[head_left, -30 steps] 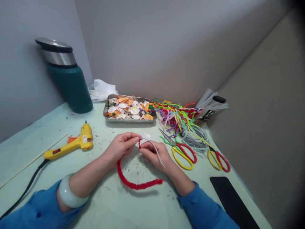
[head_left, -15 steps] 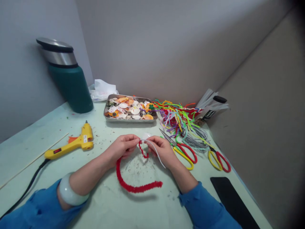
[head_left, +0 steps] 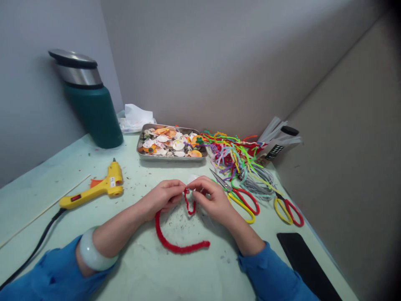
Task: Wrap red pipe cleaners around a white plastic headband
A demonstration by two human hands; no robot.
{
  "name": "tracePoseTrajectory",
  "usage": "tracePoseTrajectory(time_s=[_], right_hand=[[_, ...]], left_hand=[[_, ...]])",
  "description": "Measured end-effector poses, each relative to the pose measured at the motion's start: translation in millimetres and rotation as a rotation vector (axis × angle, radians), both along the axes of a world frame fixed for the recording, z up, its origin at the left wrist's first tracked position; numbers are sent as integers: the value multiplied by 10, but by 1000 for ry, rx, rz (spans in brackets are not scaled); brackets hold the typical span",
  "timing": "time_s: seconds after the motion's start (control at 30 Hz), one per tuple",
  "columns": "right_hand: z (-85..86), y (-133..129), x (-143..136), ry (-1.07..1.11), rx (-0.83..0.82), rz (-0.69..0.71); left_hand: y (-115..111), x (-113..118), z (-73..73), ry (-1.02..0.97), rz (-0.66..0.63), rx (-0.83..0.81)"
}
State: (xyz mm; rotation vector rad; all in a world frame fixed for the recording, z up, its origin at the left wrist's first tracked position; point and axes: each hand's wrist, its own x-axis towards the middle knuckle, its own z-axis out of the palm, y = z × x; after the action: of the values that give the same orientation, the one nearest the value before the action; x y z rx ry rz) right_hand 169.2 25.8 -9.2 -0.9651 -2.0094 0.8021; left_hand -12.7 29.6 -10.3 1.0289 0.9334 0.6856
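Note:
My left hand (head_left: 167, 196) is pinched on a fuzzy red pipe cleaner (head_left: 178, 249), whose thick free end curves below that hand over the table. A thin twisted red loop (head_left: 187, 205) hangs between my two hands from the fingertips. My right hand (head_left: 213, 196) is closed at the top of this loop, thumb and fingers meeting beside my left fingertips. There it pinches a thin pale grey wire (head_left: 190, 190), of which only a short bit shows; my right fingers hide the rest.
Left lies a yellow glue gun (head_left: 94, 192) beside a thin stick (head_left: 46, 211). Behind my hands are a metal tray (head_left: 172, 159) of shells and a heap of coloured pipe cleaners (head_left: 232, 152). Two scissors (head_left: 242, 198), a black flat object (head_left: 303, 263) and a green bottle (head_left: 94, 113) stand or lie around.
My right hand has turned and its fingers have come in over the loop's top. The grey wire's long tail, visible before along my right hand, is now hidden. The red loop hangs slightly lower.

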Motion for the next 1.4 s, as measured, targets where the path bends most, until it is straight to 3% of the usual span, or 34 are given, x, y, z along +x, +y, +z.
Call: tracePoseTrajectory(time_s=[0.3, 0.5, 0.63, 0.8, 0.97, 1.2, 1.4], right_hand=[[20, -79, -42, -401, 476, -38], [2, -83, -51, -506, 615, -15], [-48, -63, -50, -321, 503, -45], [-55, -45, -80, 32, 114, -103], [-63, -35, -112, 176, -211, -134], [-73, -23, -108, 169, -175, -180], [-172, 14, -78, 161, -180, -128]], left_hand=[[-22, 9, -15, 53, 8, 47], [-20, 22, -10, 55, 6, 50], [-25, 22, 2, 67, -1, 44], [-34, 30, 22, 92, -17, 49], [-27, 23, 11, 112, -35, 63], [-58, 48, 5, 234, 7, 183], [-31, 51, -16, 281, 92, 328]])
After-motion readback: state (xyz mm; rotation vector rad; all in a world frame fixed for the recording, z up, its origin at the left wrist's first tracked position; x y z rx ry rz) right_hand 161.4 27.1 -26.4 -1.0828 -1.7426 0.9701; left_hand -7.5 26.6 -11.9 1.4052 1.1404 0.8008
